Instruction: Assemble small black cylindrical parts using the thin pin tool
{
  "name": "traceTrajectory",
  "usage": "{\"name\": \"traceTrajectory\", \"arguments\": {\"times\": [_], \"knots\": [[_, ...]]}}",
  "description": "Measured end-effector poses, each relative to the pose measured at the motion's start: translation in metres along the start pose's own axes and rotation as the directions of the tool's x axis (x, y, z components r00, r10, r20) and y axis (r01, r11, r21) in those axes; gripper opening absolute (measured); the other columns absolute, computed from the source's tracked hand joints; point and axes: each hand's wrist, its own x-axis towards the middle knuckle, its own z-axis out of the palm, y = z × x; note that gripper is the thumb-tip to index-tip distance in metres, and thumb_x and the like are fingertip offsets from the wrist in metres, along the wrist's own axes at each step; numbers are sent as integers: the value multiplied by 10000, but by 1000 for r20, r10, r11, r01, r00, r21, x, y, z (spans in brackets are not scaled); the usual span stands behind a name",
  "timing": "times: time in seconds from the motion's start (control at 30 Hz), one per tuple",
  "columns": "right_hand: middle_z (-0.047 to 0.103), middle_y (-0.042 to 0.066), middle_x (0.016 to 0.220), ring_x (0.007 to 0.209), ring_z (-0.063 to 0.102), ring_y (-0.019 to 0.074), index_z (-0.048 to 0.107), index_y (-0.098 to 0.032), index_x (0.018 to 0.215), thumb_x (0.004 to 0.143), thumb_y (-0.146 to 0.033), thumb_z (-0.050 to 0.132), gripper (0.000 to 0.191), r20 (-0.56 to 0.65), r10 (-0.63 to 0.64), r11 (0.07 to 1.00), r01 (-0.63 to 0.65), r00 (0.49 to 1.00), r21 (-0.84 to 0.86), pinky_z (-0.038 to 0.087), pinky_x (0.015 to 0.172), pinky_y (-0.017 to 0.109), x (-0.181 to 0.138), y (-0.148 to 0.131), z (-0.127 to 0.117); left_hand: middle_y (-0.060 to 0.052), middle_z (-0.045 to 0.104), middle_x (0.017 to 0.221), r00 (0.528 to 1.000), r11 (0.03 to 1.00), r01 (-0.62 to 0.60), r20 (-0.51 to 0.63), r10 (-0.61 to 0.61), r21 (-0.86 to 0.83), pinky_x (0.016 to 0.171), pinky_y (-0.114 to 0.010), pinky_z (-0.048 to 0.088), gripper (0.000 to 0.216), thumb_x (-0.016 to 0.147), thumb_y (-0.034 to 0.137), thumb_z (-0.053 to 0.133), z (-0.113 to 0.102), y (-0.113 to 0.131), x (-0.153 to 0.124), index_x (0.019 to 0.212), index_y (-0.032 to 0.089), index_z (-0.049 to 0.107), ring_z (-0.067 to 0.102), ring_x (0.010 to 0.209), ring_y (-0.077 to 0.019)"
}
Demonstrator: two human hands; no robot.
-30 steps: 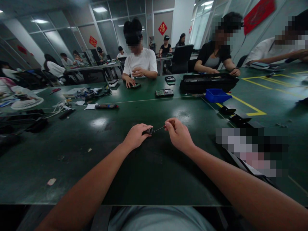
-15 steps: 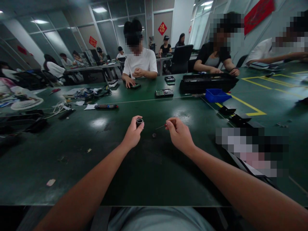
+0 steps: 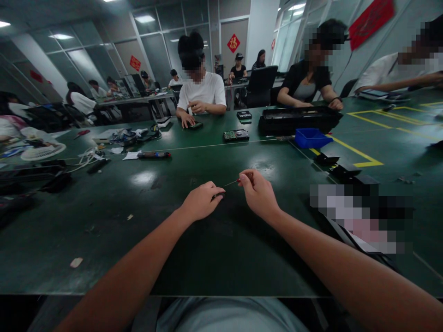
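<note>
My left hand point(image 3: 204, 200) is low over the green table point(image 3: 194, 258), turned palm down with its fingers closed. A dark object with a rounded rim point(image 3: 218, 195) shows under its thumb; most of it is hidden, so I cannot tell whether this is the black hollow cylinder seen earlier or the small round piece. My right hand point(image 3: 258, 191) grips a thin screwdriver point(image 3: 231, 182) with a reddish handle. Its slim shaft points left, the tip close to my left thumb; whether they touch is unclear.
Ahead lie a dark pen-shaped tool point(image 3: 154, 155) and a hard drive point(image 3: 236, 135). Farther right are a long black housing point(image 3: 299, 119), a blue bin point(image 3: 312, 138) and black brackets point(image 3: 346, 173). A co-worker in a white shirt point(image 3: 204, 90) sits opposite. Cables and parts clutter the left.
My left hand has moved right and turned palm down, covering the spot where the small round piece lay. The black cylinder's open end no longer shows. My right hand and screwdriver have stayed nearly still.
</note>
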Motion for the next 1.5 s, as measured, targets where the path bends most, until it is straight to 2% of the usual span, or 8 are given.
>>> {"name": "traceTrajectory", "arguments": {"times": [0.23, 0.7, 0.8, 0.9, 1.0, 1.1, 1.3, 1.5], "knots": [[712, 39, 790, 766, 693, 221, 598, -223, 944, 981, -365, 480, 189, -12, -6, 1000, 6, 1000, -14, 472, 723, 344, 1, 4, 1, -82, 655, 1104, 994, 987, 14, 103, -30, 159, 841, -353, 504, 283, 989, 331, 529, 2, 3, 5, 1176, 247, 725, 623, 1024, -248], [715, 46, 794, 729, 670, 208, 612, -210, 951, 991, -377, 475, 220, 27, 25, 1000, -24, 999, -10, 456, 692, 329, 1, 1, 1, -89, 670, 1071, 989, 986, 99, 99, -113, 134, 750, -352, 467, 271, 977, 371, 548, -9, -6, 2, 1129, 224, 719, 636, 945, -260], [711, 42, 785, 731, 669, 207, 609, -211, 952, 992, -385, 474, 225, 37, 34, 999, -33, 999, -2, 455, 690, 328, 1, 0, 1, -84, 684, 1032, 991, 990, 135, -14, -134, 34, 756, -366, 453, 250, 967, 398, 561, -11, -8, 2, 1058, 233, 725, 637, 924, -262], [709, 41, 783, 745, 675, 212, 605, -215, 950, 996, -397, 466, 233, 40, 26, 1000, -27, 999, 12, 456, 693, 331, 1, 1, 1, -73, 699, 945, 966, 946, 190, -123, -228, -262, 746, -349, 460, 212, 937, 399, 608, -16, -11, 3, 1008, 226, 707, 656, 825, -226], [710, 39, 786, 746, 675, 213, 604, -217, 955, 1000, -404, 460, 240, 53, 27, 1000, -27, 998, 12, 456, 696, 334, 1, 2, 1, -55, 682, 867, 918, 746, 244, -100, -384, -619, 596, -279, 434, 161, 905, 355, 648, -20, -14, 4, 950, 202, 669, 618, 624, -150], [710, 38, 783, 734, 669, 210, 607, -217, 959, 999, -400, 462, 237, 67, 39, 999, -40, 997, 4, 455, 701, 336, 1, 2, 1, -60, 665, 892, 850, 436, 273, 2, -527, -858, 468, -220, 342, 110, 904, 279, 643, -25, -16, 5, 963, 188, 658, 571, 572, -108], [707, 37, 786, 757, 675, 216, 597, -223, 953, 998, -401, 464, 226, 54, 46, 999, -47, 997, 17, 456, 706, 337, 1, 2, 1, -22, 592, 793, 721, -235, 150, 269, -639, -960, 457, -203, 387, 124, 976, 210, 531, -43, -27, 5, 998, 169, 646, 540, 546, -96], [709, 36, 804, 768, 676, 214, 598, -223, 968, 1005, -401, 455, 231, 79, 48, 999, -50, 996, 16, 456, 704, 333, 1, 0, 0, -10, 592, 752, 677, -383, 4, 285, -679, -924, 496, -245, 449, 203, 1024, 266, 444, -67, -42, -5, 972, 190, 625, 572, 556, -126]]}}
